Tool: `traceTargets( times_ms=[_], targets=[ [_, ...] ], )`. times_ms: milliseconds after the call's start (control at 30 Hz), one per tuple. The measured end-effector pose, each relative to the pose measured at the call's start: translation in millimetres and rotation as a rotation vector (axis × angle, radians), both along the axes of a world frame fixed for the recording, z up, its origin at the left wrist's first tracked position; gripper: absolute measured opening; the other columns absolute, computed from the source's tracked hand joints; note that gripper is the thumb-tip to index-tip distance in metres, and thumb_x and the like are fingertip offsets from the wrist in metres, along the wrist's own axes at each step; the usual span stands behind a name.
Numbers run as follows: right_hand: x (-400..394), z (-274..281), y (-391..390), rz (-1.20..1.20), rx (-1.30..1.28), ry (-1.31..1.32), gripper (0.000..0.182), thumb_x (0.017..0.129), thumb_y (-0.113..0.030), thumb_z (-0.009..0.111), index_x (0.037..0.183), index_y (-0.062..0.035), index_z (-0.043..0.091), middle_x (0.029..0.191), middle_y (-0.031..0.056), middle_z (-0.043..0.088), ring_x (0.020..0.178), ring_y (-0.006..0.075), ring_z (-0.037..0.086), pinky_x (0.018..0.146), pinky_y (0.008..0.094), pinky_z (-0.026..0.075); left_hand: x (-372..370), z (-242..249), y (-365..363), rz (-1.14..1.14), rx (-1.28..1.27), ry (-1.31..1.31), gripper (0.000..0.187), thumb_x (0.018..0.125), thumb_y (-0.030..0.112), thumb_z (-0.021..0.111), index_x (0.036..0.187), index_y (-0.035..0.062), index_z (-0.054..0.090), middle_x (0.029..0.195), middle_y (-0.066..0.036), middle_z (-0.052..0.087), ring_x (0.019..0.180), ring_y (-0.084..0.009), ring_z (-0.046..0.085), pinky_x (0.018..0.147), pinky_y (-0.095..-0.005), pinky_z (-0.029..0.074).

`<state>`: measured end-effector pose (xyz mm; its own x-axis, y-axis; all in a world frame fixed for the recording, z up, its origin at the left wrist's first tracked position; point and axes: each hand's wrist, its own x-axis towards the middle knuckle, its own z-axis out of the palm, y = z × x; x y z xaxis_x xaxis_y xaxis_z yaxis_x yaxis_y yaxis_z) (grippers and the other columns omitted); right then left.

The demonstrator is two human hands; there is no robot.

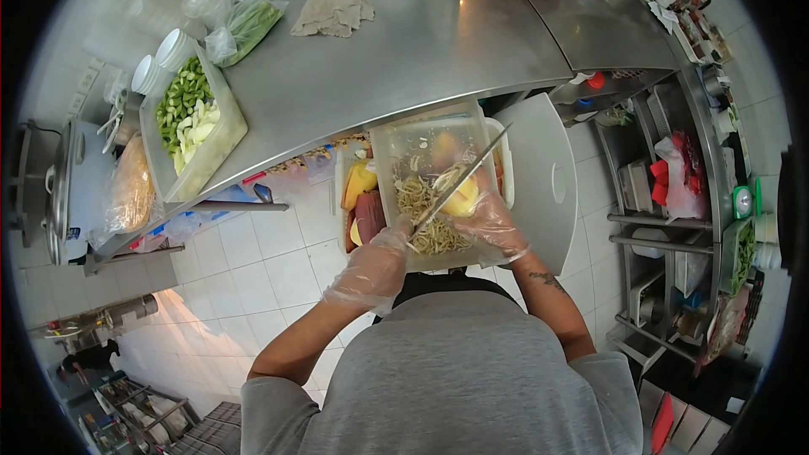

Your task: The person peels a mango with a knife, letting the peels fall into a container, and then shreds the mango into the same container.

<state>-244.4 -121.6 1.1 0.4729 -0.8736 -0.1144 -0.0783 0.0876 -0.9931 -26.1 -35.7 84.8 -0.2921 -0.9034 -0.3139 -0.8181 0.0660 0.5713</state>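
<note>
My left hand (372,270), in a clear plastic glove, is closed round the handle end of a long knife (474,166). The blade slants up and to the right across a translucent plastic tub (384,170). In my gloved right hand (493,230) is a peeled, pale-yellow fruit (460,200), held over the tub with the blade lying across it in this view. Thin pale shreds (442,238) cover much of the tub's bottom. Under the tub's left side, a white bin (340,181) holds yellow and dark-red produce (369,212).
A steel counter (404,42) runs along the front, with a crumpled cloth (334,13) on it. On its left stands a box (221,147) of cut green and pale vegetables. To the right are a round white lid (543,177) and steel shelving (661,232).
</note>
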Motion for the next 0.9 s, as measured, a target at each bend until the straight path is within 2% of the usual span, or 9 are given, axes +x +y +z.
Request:
traceTargets(
  times_ms=[233, 367, 500, 667, 767, 833, 900],
  targets=[
    [1, -5, 1, -0.021, 0.005, -0.106, 0.089, 0.066, -0.006, 0.075, 0.14, -0.0023, 0.026, 0.129, 0.0112, 0.043, 0.121, 0.0236, 0.042, 0.105, 0.0337, 0.033, -4, -4, 3, 0.008, 0.004, -0.006, 0.041, 0.082, -0.003, 0.046, 0.123, -0.0039, 0.044, 0.097, -0.025, 0.058, 0.088, -0.0413, 0.061, 0.069, -0.0472, 0.049],
    [-1, -7, 4, -0.023, 0.104, -0.236, 0.089, 0.065, -0.006, 0.078, 0.139, -0.0021, 0.029, 0.128, 0.0104, 0.043, 0.121, 0.023, 0.042, 0.105, 0.0333, 0.033, -6, 4, 3, 0.018, 0.062, -0.022, 0.042, 0.082, -0.003, 0.045, 0.124, -0.0038, 0.042, 0.096, -0.026, 0.058, 0.09, -0.0419, 0.061, 0.072, -0.0479, 0.048],
    [0, -16, 4, -0.025, 0.11, -0.253, 0.085, 0.065, -0.007, 0.079, 0.137, -0.0017, 0.033, 0.127, 0.0096, 0.044, 0.12, 0.0228, 0.043, 0.104, 0.033, 0.034, -6, 1, 5, 0.03, 0.09, 0.002, 0.036, 0.083, -0.003, 0.044, 0.119, -0.0026, 0.041, 0.097, -0.027, 0.058, 0.091, -0.0432, 0.06, 0.073, -0.0497, 0.047],
    [2, -16, 3, 0.008, 0.021, -0.116, 0.082, 0.063, -0.006, 0.079, 0.134, -0.002, 0.037, 0.124, 0.0112, 0.047, 0.117, 0.0245, 0.047, 0.102, 0.0342, 0.037, -14, -6, -10, 0.034, 0.19, -0.005, 0.026, 0.084, -0.003, 0.044, 0.109, -0.0012, 0.04, 0.092, -0.029, 0.059, 0.089, -0.0456, 0.061, 0.073, -0.0515, 0.046],
    [4, -6, -2, -0.018, -0.021, 0.014, 0.08, 0.062, -0.005, 0.078, 0.132, -0.0019, 0.039, 0.121, 0.0124, 0.05, 0.114, 0.0262, 0.05, 0.099, 0.0356, 0.039, -16, -26, -10, 0.012, -0.001, -0.005, 0.025, 0.084, -0.002, 0.045, 0.108, -0.0012, 0.04, 0.089, -0.029, 0.06, 0.086, -0.0462, 0.062, 0.073, -0.0518, 0.046],
    [9, 14, -3, -0.072, -0.024, 0.073, 0.077, 0.061, -0.004, 0.077, 0.129, -0.0018, 0.041, 0.119, 0.0127, 0.051, 0.113, 0.0274, 0.051, 0.098, 0.0368, 0.041, -25, -14, -20, 0.027, 0.112, -0.02, 0.024, 0.084, -0.002, 0.045, 0.108, -0.0017, 0.04, 0.089, -0.029, 0.06, 0.086, -0.0459, 0.062, 0.072, -0.0518, 0.047],
    [11, 11, 1, 0.015, -0.124, 0.21, 0.075, 0.061, -0.004, 0.076, 0.128, -0.0019, 0.043, 0.119, 0.0127, 0.052, 0.112, 0.0284, 0.052, 0.096, 0.0375, 0.041, -32, -15, -31, 0.062, 0.162, -0.028, 0.024, 0.084, -0.002, 0.045, 0.107, -0.0023, 0.04, 0.087, -0.029, 0.06, 0.085, -0.0453, 0.062, 0.071, -0.0515, 0.047]
  ],
)
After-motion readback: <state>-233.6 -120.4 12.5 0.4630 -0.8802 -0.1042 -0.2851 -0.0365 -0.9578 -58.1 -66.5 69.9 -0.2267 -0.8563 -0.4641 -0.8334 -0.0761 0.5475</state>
